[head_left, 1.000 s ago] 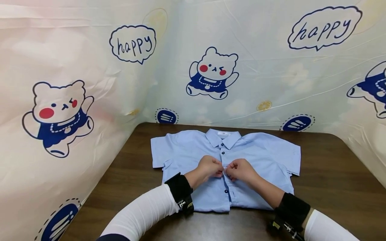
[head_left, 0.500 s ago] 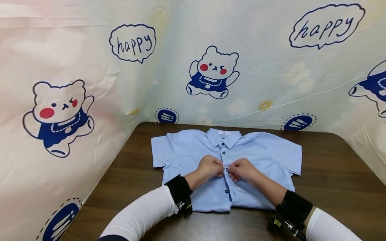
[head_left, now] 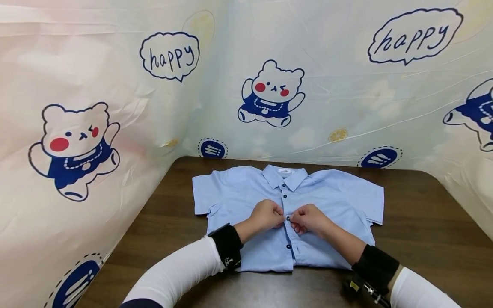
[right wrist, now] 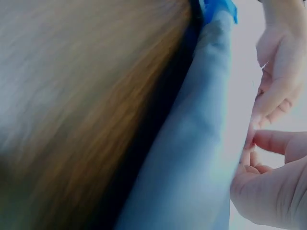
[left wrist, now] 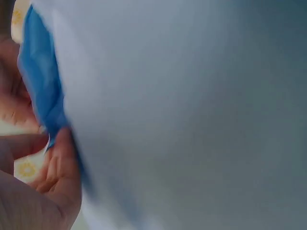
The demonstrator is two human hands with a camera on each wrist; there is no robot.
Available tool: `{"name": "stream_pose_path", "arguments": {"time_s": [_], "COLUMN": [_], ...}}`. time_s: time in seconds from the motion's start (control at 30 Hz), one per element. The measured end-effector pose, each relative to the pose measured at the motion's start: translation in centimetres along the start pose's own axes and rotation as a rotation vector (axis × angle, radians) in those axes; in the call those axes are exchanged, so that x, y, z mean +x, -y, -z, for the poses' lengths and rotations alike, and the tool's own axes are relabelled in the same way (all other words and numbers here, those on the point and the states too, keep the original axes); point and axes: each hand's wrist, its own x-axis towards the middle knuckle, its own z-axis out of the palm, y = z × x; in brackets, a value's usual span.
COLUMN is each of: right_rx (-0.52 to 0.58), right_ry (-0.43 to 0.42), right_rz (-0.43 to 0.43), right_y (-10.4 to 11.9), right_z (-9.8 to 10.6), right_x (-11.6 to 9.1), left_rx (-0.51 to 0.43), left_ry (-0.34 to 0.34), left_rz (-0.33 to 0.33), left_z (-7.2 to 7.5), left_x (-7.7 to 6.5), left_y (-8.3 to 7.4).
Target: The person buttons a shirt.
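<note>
A light blue short-sleeved shirt (head_left: 240, 188) lies spread on the brown table, collar at the far side. My left hand (head_left: 266, 215) pinches the edge of its front placket between thumb and fingers. Facing it, my right hand (head_left: 309, 219) pinches the cloth on the other side of the opening. One dark button (head_left: 288, 218) shows between the fingertips of both hands. Up close in the left wrist view, the left thumb and fingers (left wrist: 62, 158) meet on a fold of cloth. In the right wrist view, the right thumb (right wrist: 273, 140) points at the fabric edge beside the left hand.
Two dark buttons sit near the collar, the lower button (head_left: 285, 196) below the other. Another button (head_left: 289, 246) shows near the hem, where the front edges part slightly. The brown table (head_left: 154, 239) is enclosed by a printed curtain (head_left: 327, 98) at the back and sides.
The button between the hands has come into clear view. My right hand has shifted slightly right, and my left wrist has turned and dropped a little to the left. The shirt stays in place.
</note>
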Motion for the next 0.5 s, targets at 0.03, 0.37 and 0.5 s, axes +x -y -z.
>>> {"name": "stream_pose_path", "arguments": {"time_s": [0.03,0.37,0.5], "right_rx": [-0.102,-1.003,-0.995], "right_ry": [-0.017,-0.095,-0.042], "right_rz": [0.048,0.147,0.044], "right_y": [-0.1,-1.1,-2.1], "right_z": [0.2,2.6,3.2], "right_x": [-0.4,-7.0,-7.4], "left_rx": [0.078,0.774,0.717], "left_ry": [0.033,0.244,0.331], "left_rz": [-0.045,-0.143,-0.090], "left_z": [0.6,6.4,6.8], "left_x": [-0.3,-7.2,-8.0], "left_y": [0.1,3.0,4.2]}}
